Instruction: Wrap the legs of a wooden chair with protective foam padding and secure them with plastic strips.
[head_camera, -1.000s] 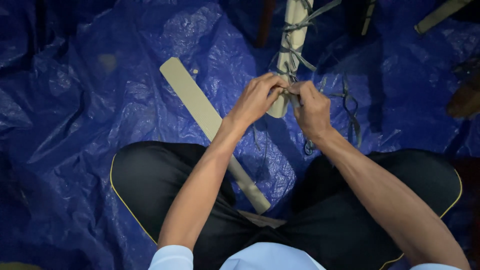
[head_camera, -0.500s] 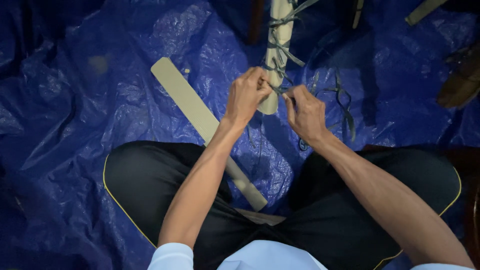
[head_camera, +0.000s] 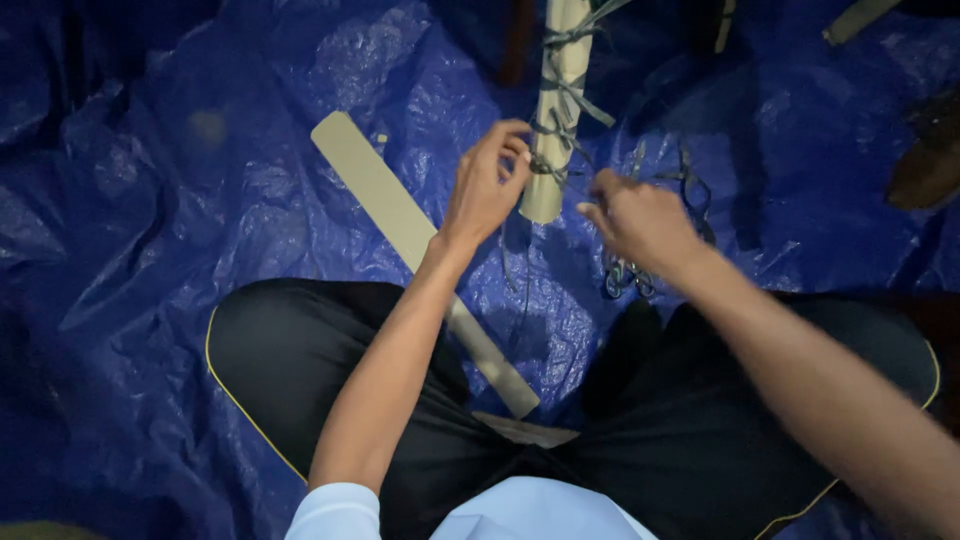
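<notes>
A pale bamboo pole (head_camera: 556, 110) wrapped with grey strips lies on the blue tarp, its near end pointing at me. My left hand (head_camera: 487, 186) pinches the grey strip (head_camera: 548, 166) at the pole's left side near that end. My right hand (head_camera: 640, 222) is to the right of the pole, blurred, fingers curled around a thin grey strip that runs toward the binding. Loose grey strips (head_camera: 690, 185) lie beyond my right hand.
A flat pale bamboo slat (head_camera: 400, 225) lies diagonally on the blue tarp (head_camera: 180, 250), passing under my left forearm to my crossed legs. More slat ends (head_camera: 855, 18) and a brown object (head_camera: 925, 165) sit at the upper right.
My right hand has pulled away to the right and toward me, drawing the strip out. My left hand stays pinched at the pole's end.
</notes>
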